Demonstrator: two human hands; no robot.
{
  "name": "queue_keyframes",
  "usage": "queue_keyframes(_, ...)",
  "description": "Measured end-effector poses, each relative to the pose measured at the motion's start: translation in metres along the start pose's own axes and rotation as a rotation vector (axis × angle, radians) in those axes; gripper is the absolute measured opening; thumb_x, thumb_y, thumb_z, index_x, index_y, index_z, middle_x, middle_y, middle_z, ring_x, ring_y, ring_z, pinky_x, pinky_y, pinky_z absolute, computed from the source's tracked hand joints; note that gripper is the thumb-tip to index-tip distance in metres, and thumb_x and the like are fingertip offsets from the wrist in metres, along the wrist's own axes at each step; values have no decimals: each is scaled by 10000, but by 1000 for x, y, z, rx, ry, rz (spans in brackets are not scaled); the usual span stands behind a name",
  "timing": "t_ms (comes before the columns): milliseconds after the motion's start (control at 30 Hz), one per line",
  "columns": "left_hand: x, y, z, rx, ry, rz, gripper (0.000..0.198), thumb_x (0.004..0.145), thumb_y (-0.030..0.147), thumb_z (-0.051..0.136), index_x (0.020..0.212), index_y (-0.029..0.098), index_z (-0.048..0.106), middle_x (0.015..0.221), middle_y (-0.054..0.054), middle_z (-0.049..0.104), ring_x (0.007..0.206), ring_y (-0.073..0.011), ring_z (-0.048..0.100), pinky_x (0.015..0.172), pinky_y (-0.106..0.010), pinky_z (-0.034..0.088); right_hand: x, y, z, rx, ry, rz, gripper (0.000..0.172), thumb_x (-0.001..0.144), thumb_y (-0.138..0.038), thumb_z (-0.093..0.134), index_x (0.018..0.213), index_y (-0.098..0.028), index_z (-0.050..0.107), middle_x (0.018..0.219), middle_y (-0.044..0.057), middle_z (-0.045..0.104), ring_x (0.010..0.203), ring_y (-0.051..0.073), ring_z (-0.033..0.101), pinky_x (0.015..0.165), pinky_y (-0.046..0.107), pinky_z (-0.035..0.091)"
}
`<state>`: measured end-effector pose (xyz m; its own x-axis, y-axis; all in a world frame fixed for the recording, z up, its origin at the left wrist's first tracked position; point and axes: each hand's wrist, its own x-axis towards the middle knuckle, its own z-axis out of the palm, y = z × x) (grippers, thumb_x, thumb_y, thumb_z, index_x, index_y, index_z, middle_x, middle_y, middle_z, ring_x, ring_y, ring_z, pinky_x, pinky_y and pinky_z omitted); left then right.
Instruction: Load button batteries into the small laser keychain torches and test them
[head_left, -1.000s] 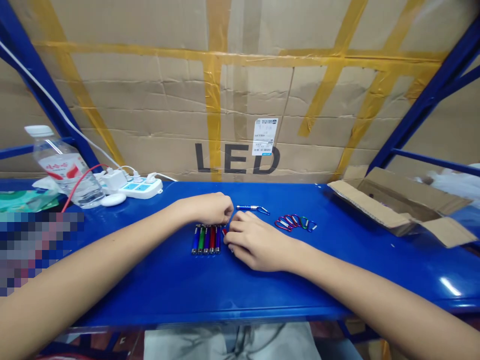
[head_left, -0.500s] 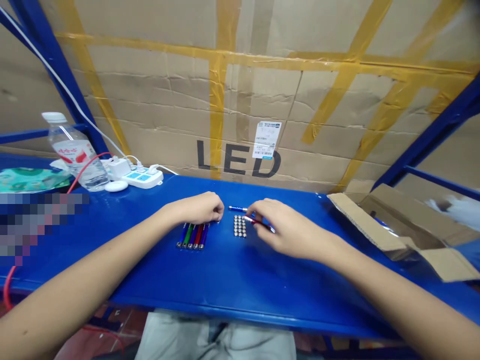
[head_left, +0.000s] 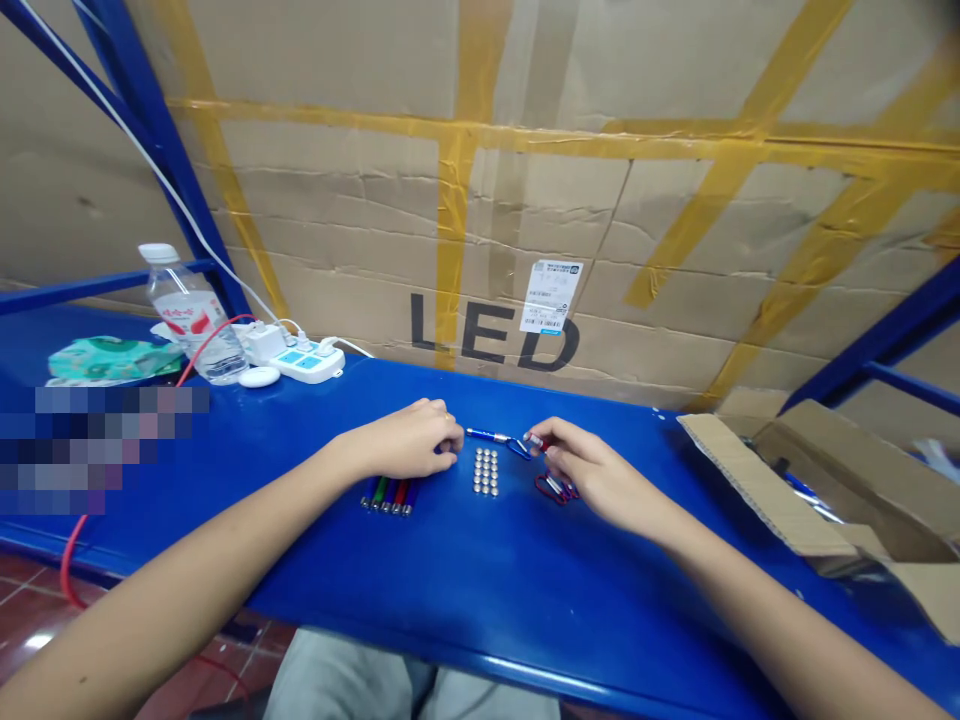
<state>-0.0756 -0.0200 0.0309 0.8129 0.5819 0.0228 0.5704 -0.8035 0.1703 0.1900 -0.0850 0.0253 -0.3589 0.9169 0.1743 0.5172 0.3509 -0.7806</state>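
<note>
My right hand (head_left: 581, 462) pinches a red pen-shaped flashlight (head_left: 537, 441) by its body, its silver end pointing left. A red carabiner clip (head_left: 553, 488) hangs below those fingers. My left hand (head_left: 416, 440) is curled above a row of blue, green and red metal tubes (head_left: 386, 497), covering their far ends. Whatever its fingertips hold, if anything, is hidden. Between the hands, small silver button cells (head_left: 486, 472) stand in a neat grid. Just beyond them lies a blue flashlight (head_left: 487, 435) with a blue carabiner clip (head_left: 519, 448) at its right end.
An open cardboard box (head_left: 772, 490) with shiny blue items stands at the right. On the left are a water bottle (head_left: 196, 320), a white power strip (head_left: 309, 362), a green packet (head_left: 112, 358) and a red cable (head_left: 71, 555). A large taped carton (head_left: 360, 220) walls the back.
My right hand has moved right, away from the button cells, with the red flashlight, exposing the blue clip. My left hand's fingers have shifted slightly and remain curled. The head view has shifted.
</note>
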Motion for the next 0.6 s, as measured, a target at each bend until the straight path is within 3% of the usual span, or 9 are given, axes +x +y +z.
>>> queue_keyframes(133,4,2,5,93,-7,53,110,850,160,573,818,197,671,814,-48,674,884,-223,539,788,-334,347,10,2,16,74,97,94,174,838,-203,432,942,-205,571,749,2,570,606,145,501,547,257,417)
queue_keyframes(300,8,3,13,167,44,154,181,889,128,511,801,182,660,815,-70,670,856,-230,559,780,-349,375,21,-1,31,-126,398,-38,174,870,-252,488,969,-201,623,957,62,637,909,211,585,839,353,461)
queue_keyframes(467,11,5,13,191,43,183,158,900,153,503,833,177,645,852,-81,679,861,-235,584,774,-351,396,25,13,27,-307,405,-190,224,922,-225,465,1042,-171,647,965,93,619,919,216,593,862,368,462)
queue_keyframes(600,10,5,13,175,35,163,109,882,165,521,820,172,610,879,-84,681,839,-224,588,771,-346,406,19,25,21,-317,391,-164,200,922,-221,472,1029,-172,633,942,87,646,889,216,611,837,367,474)
